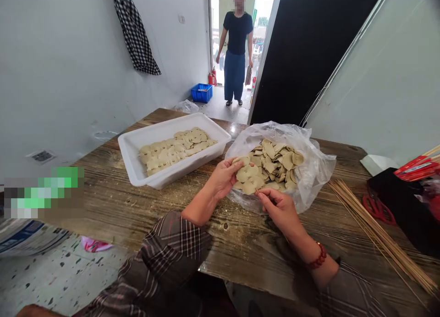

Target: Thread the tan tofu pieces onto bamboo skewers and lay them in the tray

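My left hand (223, 178) is closed, with its fingertips on a short row of overlapping flat beige discs (248, 173). The thumb and forefinger of my right hand (280, 211) pinch the end of a thin bamboo skewer (257, 191) at the near edge of those discs; most of the skewer is hidden. Just behind both hands, a clear plastic bag (311, 184) lies spread open around a heap of loose beige discs (273, 158). To the left stands a white plastic tub (132, 165) with overlapping rows of similar discs (165, 155) in it.
Loose bamboo skewers (374, 225) lie on the wooden table (137, 211) at right, near red-handled scissors (378, 207) and a black box (400, 216). A person (237, 41) stands in the doorway beyond, beside a blue crate (202, 93). A checked cloth (135, 32) hangs on the left wall.
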The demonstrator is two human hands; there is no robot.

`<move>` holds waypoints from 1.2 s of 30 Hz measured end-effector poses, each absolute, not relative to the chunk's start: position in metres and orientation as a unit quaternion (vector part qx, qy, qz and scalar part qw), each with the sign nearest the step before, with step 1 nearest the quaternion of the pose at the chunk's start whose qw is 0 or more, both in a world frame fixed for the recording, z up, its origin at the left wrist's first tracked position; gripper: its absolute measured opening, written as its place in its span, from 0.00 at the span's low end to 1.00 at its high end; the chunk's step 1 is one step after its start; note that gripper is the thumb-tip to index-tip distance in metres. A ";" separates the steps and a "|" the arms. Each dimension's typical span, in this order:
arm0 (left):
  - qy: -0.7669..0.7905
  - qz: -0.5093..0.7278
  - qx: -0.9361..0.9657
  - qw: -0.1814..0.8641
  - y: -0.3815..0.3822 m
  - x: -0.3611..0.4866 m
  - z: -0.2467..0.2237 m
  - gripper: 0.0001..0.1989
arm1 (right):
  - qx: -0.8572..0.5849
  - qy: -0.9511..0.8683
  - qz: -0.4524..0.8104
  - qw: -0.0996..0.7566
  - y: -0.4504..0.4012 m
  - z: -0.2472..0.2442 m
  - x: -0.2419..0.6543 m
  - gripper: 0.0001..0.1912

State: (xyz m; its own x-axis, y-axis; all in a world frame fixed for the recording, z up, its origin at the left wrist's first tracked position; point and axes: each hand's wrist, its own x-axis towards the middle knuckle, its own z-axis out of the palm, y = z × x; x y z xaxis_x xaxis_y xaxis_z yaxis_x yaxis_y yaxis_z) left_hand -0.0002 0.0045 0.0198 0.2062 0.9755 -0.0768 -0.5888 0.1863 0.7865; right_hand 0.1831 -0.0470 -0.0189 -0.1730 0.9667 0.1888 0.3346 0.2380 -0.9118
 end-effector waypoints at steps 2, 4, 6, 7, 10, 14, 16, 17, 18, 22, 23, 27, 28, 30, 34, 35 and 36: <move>0.304 0.567 0.307 0.701 0.005 -0.002 0.022 0.13 | -0.486 -0.674 0.368 0.417 -0.047 -0.021 0.183 0.15; 0.304 0.582 0.294 0.695 0.006 -0.005 0.024 0.11 | -0.480 -0.685 0.357 0.415 -0.046 -0.022 0.183 0.15; 0.301 0.590 0.288 0.692 0.007 -0.006 0.024 0.11 | -0.478 -0.694 0.344 0.414 -0.046 -0.024 0.184 0.16; 0.300 0.590 0.287 0.692 0.007 -0.006 0.023 0.11 | -0.478 -0.697 0.336 0.415 -0.045 -0.024 0.184 0.16; 0.304 0.590 0.288 0.690 0.009 -0.004 0.019 0.12 | -0.484 -0.703 0.310 0.419 -0.044 -0.025 0.186 0.16; 0.310 0.592 0.288 0.686 0.009 0.001 0.014 0.11 | -0.491 -0.702 0.300 0.419 -0.043 -0.024 0.187 0.15; 0.310 0.592 0.288 0.686 0.009 0.003 0.014 0.10 | -0.493 -0.700 0.302 0.418 -0.042 -0.024 0.188 0.15; 0.311 0.591 0.287 0.686 0.009 0.004 0.015 0.10 | -0.495 -0.699 0.304 0.417 -0.042 -0.023 0.188 0.15; 0.314 0.591 0.286 0.686 0.008 0.004 0.015 0.09 | -0.497 -0.698 0.305 0.415 -0.042 -0.023 0.188 0.15; 0.318 0.590 0.292 0.682 0.007 0.008 0.016 0.09 | -0.503 -0.695 0.308 0.411 -0.042 -0.022 0.189 0.15; 0.317 0.588 0.295 0.683 0.007 0.008 0.016 0.09 | -0.502 -0.695 0.308 0.412 -0.041 -0.022 0.189 0.15; 0.312 0.581 0.301 0.689 0.007 0.010 0.012 0.11 | -0.502 -0.693 0.309 0.414 -0.041 -0.023 0.188 0.15; 0.311 0.581 0.301 0.689 0.007 0.011 0.011 0.11 | -0.503 -0.694 0.309 0.413 -0.040 -0.023 0.187 0.15; 0.312 0.582 0.302 0.688 0.006 0.011 0.010 0.12 | -0.503 -0.695 0.307 0.412 -0.040 -0.022 0.186 0.16; 0.313 0.576 0.302 0.692 0.004 0.012 0.013 0.13 | -0.505 -0.697 0.291 0.418 -0.039 -0.019 0.185 0.15; 0.312 0.575 0.302 0.693 0.004 0.012 0.014 0.13 | -0.504 -0.699 0.285 0.420 -0.040 -0.018 0.185 0.15; 0.312 0.573 0.301 0.695 0.004 0.012 0.014 0.13 | -0.503 -0.702 0.278 0.421 -0.040 -0.017 0.185 0.15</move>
